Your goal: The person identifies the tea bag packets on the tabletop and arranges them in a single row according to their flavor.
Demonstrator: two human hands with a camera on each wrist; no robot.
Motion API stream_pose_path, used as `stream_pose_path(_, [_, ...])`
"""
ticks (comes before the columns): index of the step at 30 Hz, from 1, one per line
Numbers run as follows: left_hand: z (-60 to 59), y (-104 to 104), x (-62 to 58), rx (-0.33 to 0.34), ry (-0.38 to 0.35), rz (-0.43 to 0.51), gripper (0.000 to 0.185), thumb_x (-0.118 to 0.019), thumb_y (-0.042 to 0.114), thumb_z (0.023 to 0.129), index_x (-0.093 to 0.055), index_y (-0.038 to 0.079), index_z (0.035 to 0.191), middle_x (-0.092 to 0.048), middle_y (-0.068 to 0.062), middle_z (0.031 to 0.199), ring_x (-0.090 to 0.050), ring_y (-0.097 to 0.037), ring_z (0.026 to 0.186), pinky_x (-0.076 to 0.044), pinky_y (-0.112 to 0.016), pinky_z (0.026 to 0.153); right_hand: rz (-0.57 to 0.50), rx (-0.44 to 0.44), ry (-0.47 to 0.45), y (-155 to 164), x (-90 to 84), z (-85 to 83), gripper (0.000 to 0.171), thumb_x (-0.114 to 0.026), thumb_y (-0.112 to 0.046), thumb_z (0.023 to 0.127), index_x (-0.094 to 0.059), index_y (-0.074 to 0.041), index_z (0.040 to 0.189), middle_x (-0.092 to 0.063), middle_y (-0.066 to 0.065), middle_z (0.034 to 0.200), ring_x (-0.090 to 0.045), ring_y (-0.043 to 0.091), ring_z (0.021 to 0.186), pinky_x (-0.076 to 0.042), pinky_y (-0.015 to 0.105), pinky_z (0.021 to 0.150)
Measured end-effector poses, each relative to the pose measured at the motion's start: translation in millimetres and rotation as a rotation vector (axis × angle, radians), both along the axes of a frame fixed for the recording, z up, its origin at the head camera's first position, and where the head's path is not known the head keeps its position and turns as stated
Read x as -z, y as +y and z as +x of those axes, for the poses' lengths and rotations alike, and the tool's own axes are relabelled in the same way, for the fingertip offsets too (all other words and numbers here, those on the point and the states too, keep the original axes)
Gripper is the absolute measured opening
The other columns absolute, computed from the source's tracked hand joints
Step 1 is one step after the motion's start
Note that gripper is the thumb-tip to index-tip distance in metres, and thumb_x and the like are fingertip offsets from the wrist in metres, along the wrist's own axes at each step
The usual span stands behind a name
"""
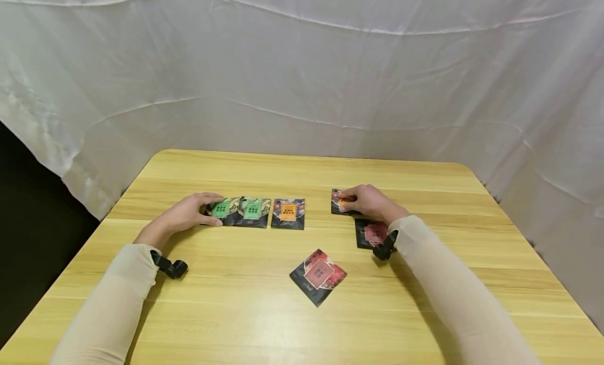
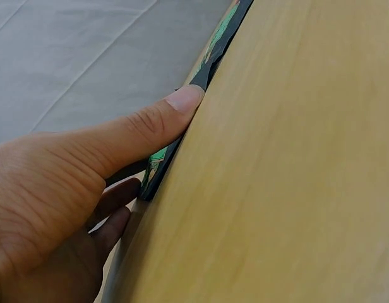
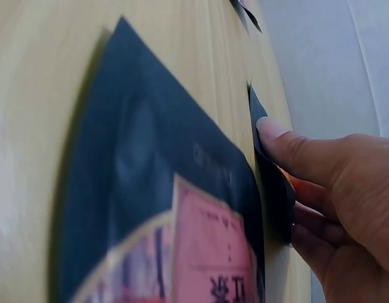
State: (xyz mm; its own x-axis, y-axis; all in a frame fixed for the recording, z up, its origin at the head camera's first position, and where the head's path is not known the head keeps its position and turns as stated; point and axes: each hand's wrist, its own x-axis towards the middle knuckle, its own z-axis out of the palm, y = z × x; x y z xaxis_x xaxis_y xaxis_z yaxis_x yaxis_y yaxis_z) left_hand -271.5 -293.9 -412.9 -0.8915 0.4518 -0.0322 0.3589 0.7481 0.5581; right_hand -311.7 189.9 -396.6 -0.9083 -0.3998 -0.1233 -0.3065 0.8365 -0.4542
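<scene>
On wooden table (image 1: 264, 323) | white drape (image 1: 302, 66) behind | hands pinch green packet (image 1: 222, 210), orange packet (image 1: 341, 202)

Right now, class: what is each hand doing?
Left hand: fingers and thumb grip the green packet.
Right hand: fingers and thumb pinch the orange packet.

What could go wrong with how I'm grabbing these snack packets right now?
The left hand pinches a green packet that overlaps a second green packet, so lifting may drag it along. The right hand grips the orange packet by its edge, which may slip. The sleeve could nudge the red packet.
</scene>
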Motion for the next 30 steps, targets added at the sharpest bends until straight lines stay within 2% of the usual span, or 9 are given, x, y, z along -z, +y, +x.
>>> stream_pose_path(3, [-0.4, 0, 0.2, -0.001, 0.000, 0.005, 0.081, -0.077, 0.042, 0.083, -0.044, 0.006, 0.148, -0.037, -0.022, 0.151, -0.028, -0.045, 0.139, -0.026, -0.062, 0.109, -0.010, -0.005, -0.004, -4, 0.1, 0.9, 0.048, -0.069, -0.039, 0.091, -0.062, -0.023, 0.136, -0.054, 0.014, 0.139, -0.057, 0.028, 0.112, -0.045, 0.043, 0.091])
stream_pose_path(11, [-0.7, 1, -0.1, -0.001, -0.003, 0.009, 0.081, -0.077, 0.041, 0.083, -0.044, 0.006, 0.148, -0.036, -0.022, 0.151, -0.028, -0.044, 0.139, -0.026, -0.062, 0.109, 0.000, -0.016, 0.010, -13, 1.0, 2.3, 0.048, -0.071, -0.040, 0.090, -0.064, -0.022, 0.133, -0.056, 0.013, 0.138, -0.053, 0.033, 0.124, -0.041, 0.050, 0.104])
stream_pose_path(30, [-1.2, 0, -0.3, 0.002, 0.005, 0.004, 0.081, -0.077, 0.042, 0.083, -0.044, 0.005, 0.148, -0.036, -0.022, 0.151, -0.027, -0.045, 0.140, -0.025, -0.062, 0.109, 0.012, -0.057, 0.022, -27, 2.3, 7.9, 0.047, -0.071, -0.037, 0.090, -0.063, -0.022, 0.134, -0.055, 0.007, 0.139, -0.050, 0.031, 0.128, -0.041, 0.049, 0.104])
